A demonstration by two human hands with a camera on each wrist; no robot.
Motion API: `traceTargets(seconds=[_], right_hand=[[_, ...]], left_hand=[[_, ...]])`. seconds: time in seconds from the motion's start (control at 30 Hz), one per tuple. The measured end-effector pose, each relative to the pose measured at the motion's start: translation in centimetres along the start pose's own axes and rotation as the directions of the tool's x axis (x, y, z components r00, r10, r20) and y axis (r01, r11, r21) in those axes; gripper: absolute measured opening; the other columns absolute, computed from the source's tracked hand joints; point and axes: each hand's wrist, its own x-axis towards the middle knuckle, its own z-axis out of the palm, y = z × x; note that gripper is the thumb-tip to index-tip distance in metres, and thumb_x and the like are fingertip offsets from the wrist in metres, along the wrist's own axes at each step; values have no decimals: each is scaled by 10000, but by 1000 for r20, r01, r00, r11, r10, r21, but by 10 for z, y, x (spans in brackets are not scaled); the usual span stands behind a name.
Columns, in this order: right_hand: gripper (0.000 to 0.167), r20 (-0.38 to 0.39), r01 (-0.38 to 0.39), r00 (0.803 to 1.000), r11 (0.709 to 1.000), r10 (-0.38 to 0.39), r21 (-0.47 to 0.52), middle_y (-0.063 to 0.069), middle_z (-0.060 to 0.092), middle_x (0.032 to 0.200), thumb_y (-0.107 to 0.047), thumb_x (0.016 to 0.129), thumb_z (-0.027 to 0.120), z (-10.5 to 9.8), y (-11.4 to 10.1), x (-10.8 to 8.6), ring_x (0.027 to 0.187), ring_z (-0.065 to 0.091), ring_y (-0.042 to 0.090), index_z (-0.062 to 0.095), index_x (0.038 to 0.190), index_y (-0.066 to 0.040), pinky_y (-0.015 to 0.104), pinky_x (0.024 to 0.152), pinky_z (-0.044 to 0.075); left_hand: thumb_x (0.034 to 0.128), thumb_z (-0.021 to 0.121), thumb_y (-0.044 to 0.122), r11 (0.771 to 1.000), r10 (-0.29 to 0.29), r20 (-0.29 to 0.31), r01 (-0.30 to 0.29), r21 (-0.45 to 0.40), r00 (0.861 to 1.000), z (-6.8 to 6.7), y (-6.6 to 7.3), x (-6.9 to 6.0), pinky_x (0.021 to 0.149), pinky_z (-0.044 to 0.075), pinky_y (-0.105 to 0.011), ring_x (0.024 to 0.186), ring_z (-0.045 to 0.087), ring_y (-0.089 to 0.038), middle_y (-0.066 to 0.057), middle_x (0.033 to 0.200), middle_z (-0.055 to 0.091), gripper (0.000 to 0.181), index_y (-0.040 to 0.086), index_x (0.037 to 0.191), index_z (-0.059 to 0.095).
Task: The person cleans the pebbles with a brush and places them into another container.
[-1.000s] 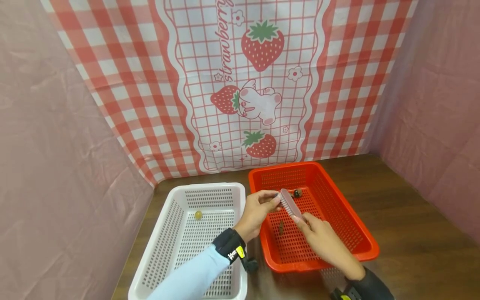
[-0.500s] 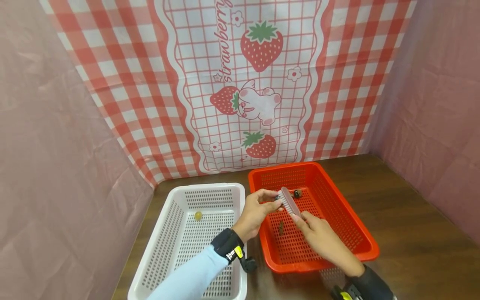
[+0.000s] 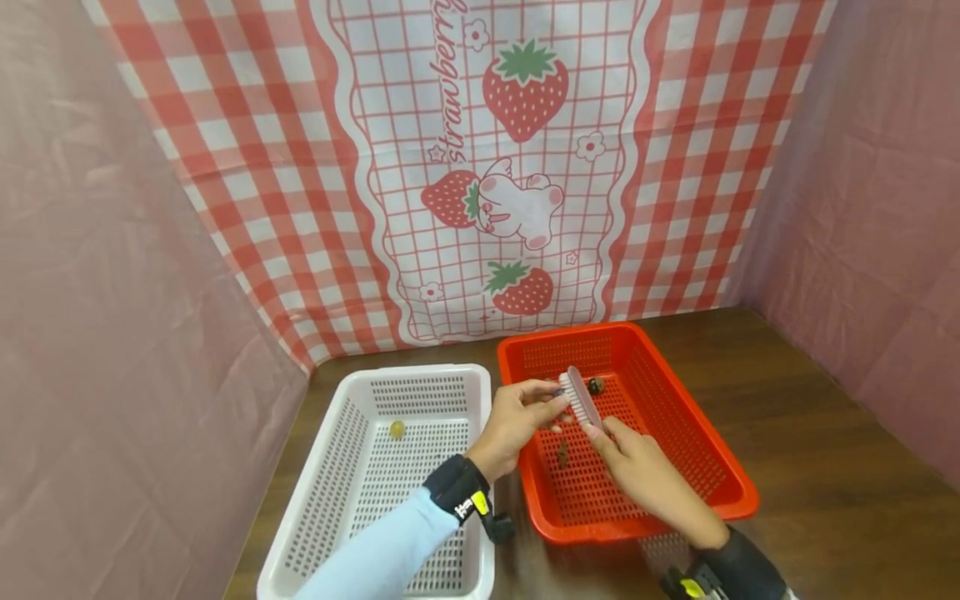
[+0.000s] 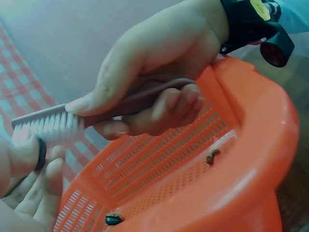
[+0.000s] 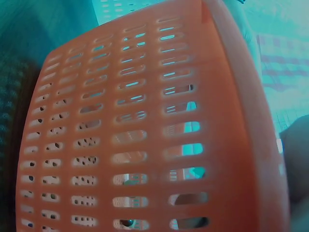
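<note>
In the head view my left hand (image 3: 516, 421) pinches a small dark rounded piece (image 4: 41, 154) between thumb and finger, over the red basket's left side. Most of that piece is hidden by the fingers, so its kind cannot be told. My right hand (image 3: 637, 471) grips the handle of a dusty-pink brush (image 3: 585, 398) with white bristles. The bristles (image 4: 50, 128) face the left hand and lie against or very near the dark piece. Below both hands is the red basket (image 3: 693, 417). In it lie a dark shiny roundish piece with brown on it (image 3: 596, 386) and a brown crumbly bit (image 3: 562, 454).
A white basket (image 3: 303, 483) stands left of the red one, with a small yellowish ball (image 3: 397, 430) inside. Both stand on a brown wooden table (image 3: 817, 442). A checked strawberry cloth (image 3: 450, 275) hangs behind. The red basket's slotted wall (image 5: 154, 111) fills the right wrist view.
The brush has slid a little up and away along the left hand's fingertips, the right hand following slightly. The left hand stays almost in place, still pinching the dark piece.
</note>
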Motion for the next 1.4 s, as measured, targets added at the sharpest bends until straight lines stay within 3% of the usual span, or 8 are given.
traceTargets(seconds=[0.13,0.37,0.53,0.7,0.9,1.1,1.27,1.4], right_hand=[[361,5,15,1000,1000,-15,-27,0,450,670,-420,1083,519,0,-1,0,529,396,128,606,1124,-72,252,468,335],[422,-42,-12,999,1000,13,18,9,478,636,-448,1092,481,0,-2,1,505,409,129,584,1117,-40,250,450,334],[401,-14,-13,1000,1000,13,-27,2,461,648,-429,1089,501,-1,-1,-2,515,399,123,607,1114,-43,251,458,335],[434,-48,-10,999,1000,9,-26,8,463,656,-458,1082,499,-2,-1,-1,524,401,132,615,1141,-44,258,467,342],[396,16,-20,1000,999,20,-45,-4,440,648,-447,1078,515,-2,-1,-5,508,362,115,616,1102,-65,247,462,323],[400,-37,16,999,998,-18,-65,-13,437,661,-463,1060,548,-2,-1,-3,525,377,108,620,1045,-71,241,472,324],[374,-45,33,998,995,-37,-96,-21,431,667,-459,1051,571,-3,2,-3,534,385,105,613,994,-92,238,482,329],[364,-67,29,997,997,-34,-75,-24,438,660,-456,1056,564,-3,5,-2,532,400,105,622,1000,-101,242,483,343]], left_hand=[[988,710,132,999,20,-51,-21,-24,998,-1,1,0,711,588,-280,815,720,-195,-106,1028,747,256,24,1220,730],[1029,658,194,1000,7,103,-10,27,995,5,3,-2,641,566,-240,729,704,-154,-177,997,759,282,-36,1187,696],[1054,612,189,999,21,58,-24,35,998,6,6,-1,656,568,-246,785,718,-204,-178,996,750,279,-43,1191,685],[1063,586,154,997,-1,128,-9,78,992,6,5,0,694,580,-271,907,712,-273,-120,1049,721,301,-47,1270,671],[1044,589,59,1000,23,43,-24,14,999,2,3,0,804,584,-298,859,659,-188,-131,1024,700,261,-47,1266,676],[1022,573,-42,999,17,109,-21,34,994,5,1,-1,917,581,-409,883,673,-163,-142,1074,704,313,-100,1327,615],[1007,612,-33,1000,25,24,-25,-11,999,2,2,-2,857,597,-366,843,686,-174,-171,1074,726,275,-64,1278,653],[1007,632,-3,999,-9,77,6,36,997,0,2,-1,793,605,-372,838,715,-202,-192,1081,731,270,-42,1274,641]])
